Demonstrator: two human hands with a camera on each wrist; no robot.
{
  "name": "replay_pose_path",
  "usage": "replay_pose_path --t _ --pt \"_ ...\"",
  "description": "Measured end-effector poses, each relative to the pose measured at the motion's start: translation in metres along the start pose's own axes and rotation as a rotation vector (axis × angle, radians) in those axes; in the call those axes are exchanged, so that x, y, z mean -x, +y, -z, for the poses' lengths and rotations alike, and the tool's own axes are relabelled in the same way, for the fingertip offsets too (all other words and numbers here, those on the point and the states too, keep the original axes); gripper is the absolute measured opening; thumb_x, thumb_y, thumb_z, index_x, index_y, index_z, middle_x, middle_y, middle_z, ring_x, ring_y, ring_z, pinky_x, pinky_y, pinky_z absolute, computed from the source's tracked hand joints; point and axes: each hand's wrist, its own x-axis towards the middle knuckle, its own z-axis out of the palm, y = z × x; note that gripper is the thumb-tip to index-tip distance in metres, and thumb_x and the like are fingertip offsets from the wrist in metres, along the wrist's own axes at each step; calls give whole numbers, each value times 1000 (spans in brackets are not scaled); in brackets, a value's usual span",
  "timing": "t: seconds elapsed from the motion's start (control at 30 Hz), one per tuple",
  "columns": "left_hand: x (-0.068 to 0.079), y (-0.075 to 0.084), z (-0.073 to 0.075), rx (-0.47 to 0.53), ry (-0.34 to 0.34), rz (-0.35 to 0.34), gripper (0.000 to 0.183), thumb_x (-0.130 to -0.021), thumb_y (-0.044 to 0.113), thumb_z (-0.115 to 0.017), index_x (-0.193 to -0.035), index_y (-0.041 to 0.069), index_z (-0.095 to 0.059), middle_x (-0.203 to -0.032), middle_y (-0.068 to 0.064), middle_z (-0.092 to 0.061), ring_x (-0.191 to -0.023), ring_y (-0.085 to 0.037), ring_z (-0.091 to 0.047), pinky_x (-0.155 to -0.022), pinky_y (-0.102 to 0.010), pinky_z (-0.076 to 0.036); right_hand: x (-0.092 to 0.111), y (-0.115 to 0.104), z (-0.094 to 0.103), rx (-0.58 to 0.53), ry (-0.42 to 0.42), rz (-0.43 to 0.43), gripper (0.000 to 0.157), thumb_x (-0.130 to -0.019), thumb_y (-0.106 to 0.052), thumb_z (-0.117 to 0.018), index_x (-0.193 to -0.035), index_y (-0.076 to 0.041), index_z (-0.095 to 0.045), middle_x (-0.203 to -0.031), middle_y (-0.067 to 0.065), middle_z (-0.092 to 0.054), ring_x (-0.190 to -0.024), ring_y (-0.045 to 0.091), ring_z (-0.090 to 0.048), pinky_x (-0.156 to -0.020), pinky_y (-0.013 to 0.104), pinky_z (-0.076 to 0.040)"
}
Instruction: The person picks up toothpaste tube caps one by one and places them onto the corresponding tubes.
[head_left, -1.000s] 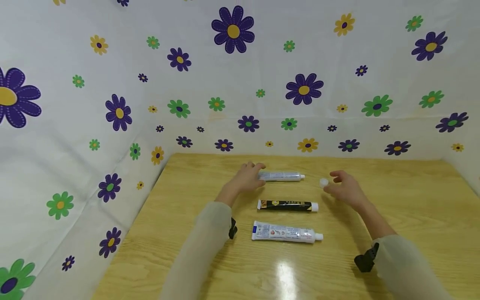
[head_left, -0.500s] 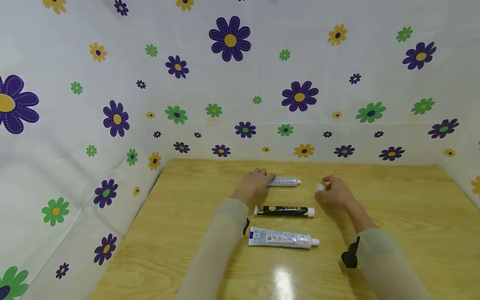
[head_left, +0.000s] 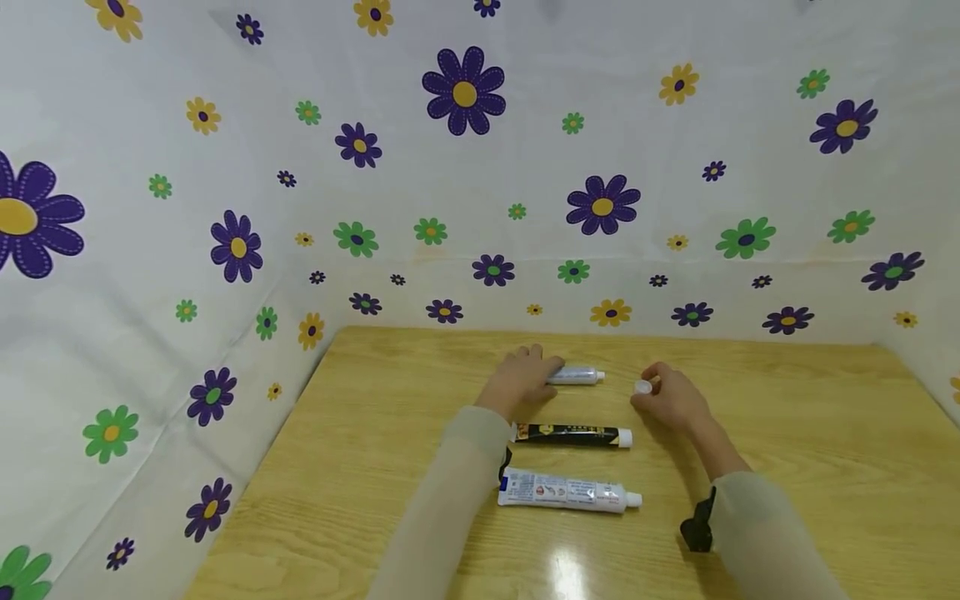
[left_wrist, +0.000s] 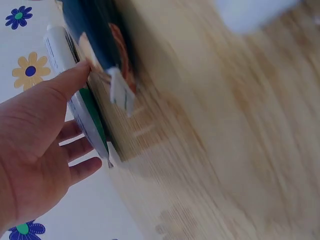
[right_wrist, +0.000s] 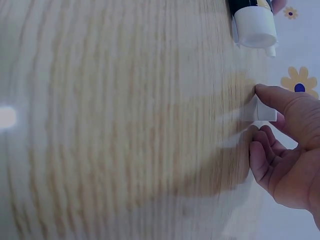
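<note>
My left hand point(head_left: 522, 379) holds the rear toothpaste tube point(head_left: 576, 376) by its crimped end, covering that part in the head view. In the left wrist view, thumb and fingers lie on opposite sides of this white tube point(left_wrist: 59, 47), which has a green stripe. Its bare nozzle points right, toward my right hand point(head_left: 673, 402). There, thumb and forefinger pinch a small white cap point(head_left: 642, 387) low over the tabletop, a short gap away from the nozzle. The right wrist view shows the cap point(right_wrist: 266, 112) between thumb and forefinger, the other fingers curled.
Nearer me lies a black tube point(head_left: 573, 435) with a white cap, then a larger white toothpaste tube point(head_left: 562, 492), both pointing right. All lie on a wood-grain table point(head_left: 337, 467). A flower-patterned cloth point(head_left: 390, 192) hangs behind and at the left.
My left hand has slid right along the rear tube, then closed round its end. The right thumb and forefinger have come together on the cap. The head view has shifted slightly.
</note>
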Motion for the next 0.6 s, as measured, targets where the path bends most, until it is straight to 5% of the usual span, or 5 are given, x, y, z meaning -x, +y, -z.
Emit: replay_pose_path --t 0.33,0.6 --pt "-13 11 -4 -40 18 -14 48 -100 36 -59 -145 23 -48 -135 -7 -53 -123 -26 -50 -102 -41 -45 4 8 0 7 67 28 41 -91 -25 -68 -116 4 -54 -106 25 -62 -89 33 -58 -76 43 -48" --pt "-15 9 -8 -52 -7 -16 53 -101 32 -57 -149 16 -41 -143 -7 -47 -128 -24 -49 -102 -37 -46 8 2 -4 -111 111 28 41 -90 -21 -68 -116 7 -54 -104 26 -62 -87 30 -58 -67 32 -45"
